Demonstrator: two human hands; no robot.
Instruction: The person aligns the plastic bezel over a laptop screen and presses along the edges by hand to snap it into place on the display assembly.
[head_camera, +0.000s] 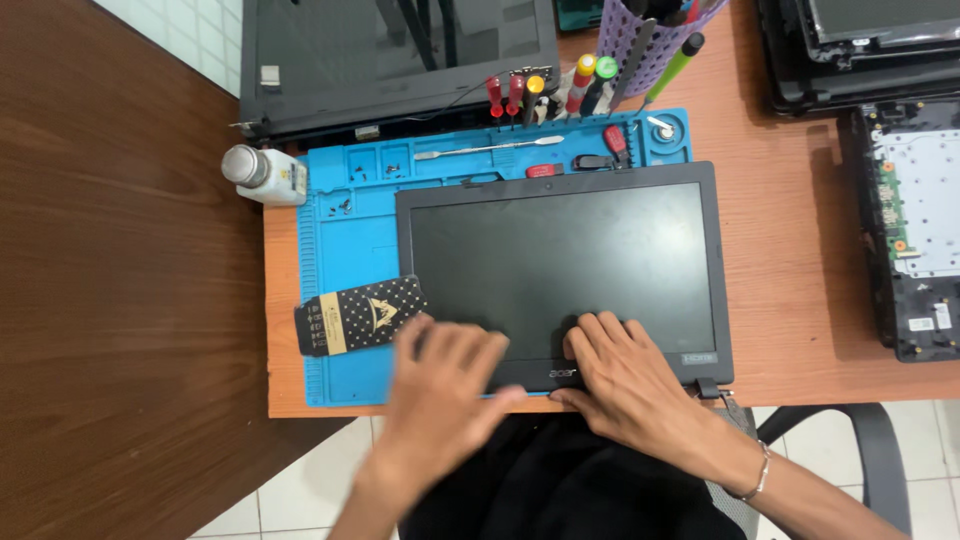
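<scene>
Screen panel (562, 270) on work mat (350, 240), small box (360, 315) left of it, screwdrivers (540, 92) behind, bottle (262, 174) at mat's left corner

Desk (800, 330): light orange-brown wood top, square near edge. Panel (110, 300): dark brown wood grain, along the desk's left side. Floor (310, 480): pale square tiles with thin grout lines, seen below the desk edge. Chair (880, 450): dark grey armrest, lower right. Light: even, soft, indoor.
</scene>
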